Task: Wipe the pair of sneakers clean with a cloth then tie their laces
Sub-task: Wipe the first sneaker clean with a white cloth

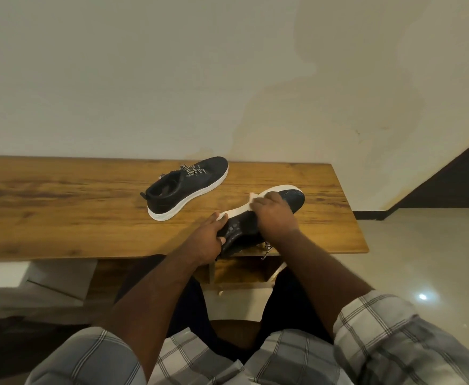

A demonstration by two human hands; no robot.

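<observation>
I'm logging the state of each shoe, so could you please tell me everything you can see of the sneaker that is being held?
The held sneaker is black with a white sole and patterned laces, one end dangling over the table edge. It lies tipped on its side near the front edge, toe pointing away to the right. The left hand grips its heel end; the right hand presses a pale cloth along the sole's edge. The cloth is mostly hidden. It lies apart from the other sneaker.

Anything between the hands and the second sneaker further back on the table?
Nothing visible. The far sneaker sits alone on the table, bare wood between it and both hands. Left hand grips the near sneaker; right hand presses on it.
</observation>
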